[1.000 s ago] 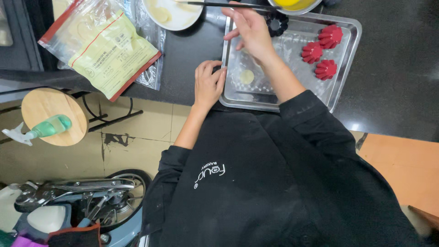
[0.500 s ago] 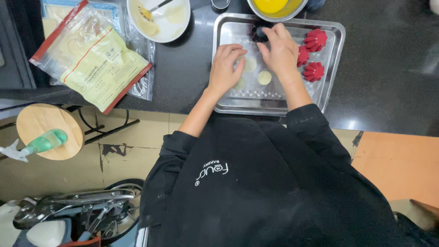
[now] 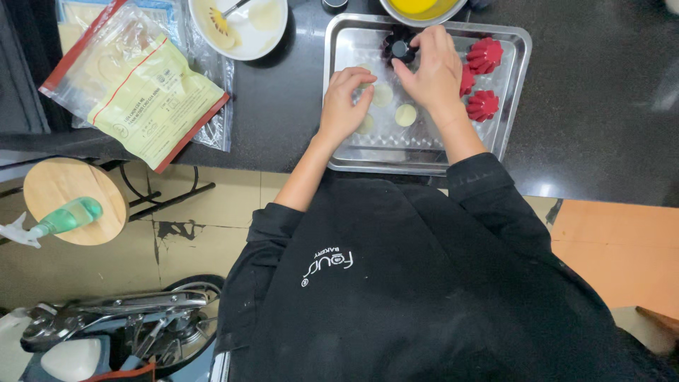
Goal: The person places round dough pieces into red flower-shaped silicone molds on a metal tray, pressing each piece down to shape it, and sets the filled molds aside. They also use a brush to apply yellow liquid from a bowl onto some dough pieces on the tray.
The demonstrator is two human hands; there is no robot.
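A metal tray (image 3: 509,106) lies on the dark counter. On it are pale dough discs (image 3: 405,114), red fluted moulds (image 3: 484,55) at the right, and a dark fluted mould (image 3: 399,47) near the far edge. My right hand (image 3: 433,71) pinches a small dark round piece over the dark mould. My left hand (image 3: 344,106) rests with curled fingers on a dough disc (image 3: 382,95) at the tray's left side.
A white bowl (image 3: 240,28) with a brush stands left of the tray. A bowl of yellow liquid (image 3: 423,8) sits behind it. Plastic bags (image 3: 134,85) lie at the counter's left. Below, a wooden stool (image 3: 64,201) holds a green spray bottle (image 3: 60,219).
My left hand moved from the counter edge onto the tray's dough discs. My right hand came back from the far bowl to the dark mould.
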